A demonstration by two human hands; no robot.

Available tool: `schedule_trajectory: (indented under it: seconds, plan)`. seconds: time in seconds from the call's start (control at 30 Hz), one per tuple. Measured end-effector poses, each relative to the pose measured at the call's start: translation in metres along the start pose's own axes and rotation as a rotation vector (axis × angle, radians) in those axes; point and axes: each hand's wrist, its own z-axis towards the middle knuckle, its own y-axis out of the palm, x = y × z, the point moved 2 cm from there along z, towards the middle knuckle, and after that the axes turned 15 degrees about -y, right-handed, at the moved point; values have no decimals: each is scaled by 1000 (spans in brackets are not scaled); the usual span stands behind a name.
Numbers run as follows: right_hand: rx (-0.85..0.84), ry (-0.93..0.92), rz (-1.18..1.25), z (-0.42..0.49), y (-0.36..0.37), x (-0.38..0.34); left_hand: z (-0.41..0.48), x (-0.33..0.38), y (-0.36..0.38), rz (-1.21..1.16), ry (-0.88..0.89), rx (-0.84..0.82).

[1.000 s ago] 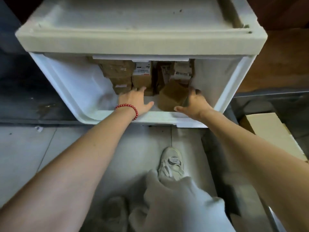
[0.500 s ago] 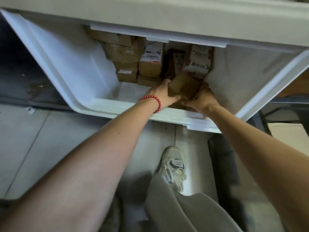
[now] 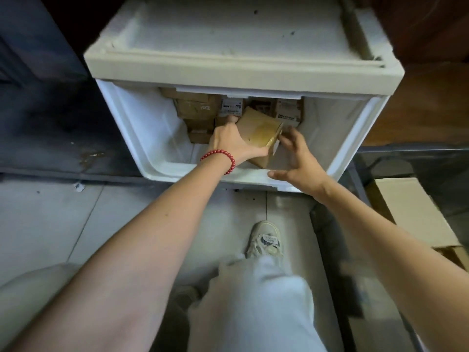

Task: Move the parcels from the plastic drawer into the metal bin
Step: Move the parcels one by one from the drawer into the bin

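Gripping tilted cardboard parcel (image 3: 258, 128) inside plastic drawer (image 3: 142, 123): left hand (image 3: 228, 143). Right hand (image 3: 297, 161) fingers spread, empty, just beside. Suggest clamping right edge too, then lifting clear of front lip.

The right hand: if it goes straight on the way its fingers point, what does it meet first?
Most likely the tilted brown cardboard parcel that the left hand holds, close before the right hand.
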Motion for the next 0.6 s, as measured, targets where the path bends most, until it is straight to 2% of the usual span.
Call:
schedule_trajectory:
  seconds: [0.17, 0.3, 0.43, 0.6]
  plan:
    - [12, -68, 67, -22, -1, -39, -35, 2, -25, 0, 7, 19]
    - [1, -105, -1, -47, -3, -54, -67, -1, -43, -8, 11, 40]
    - [59, 37, -96, -79, -8, -48, -100, -6, -51, -53, 2, -26]
    - [75, 150, 4, -114, -4, -44, -130, -26, -45, -292, -76, -224]
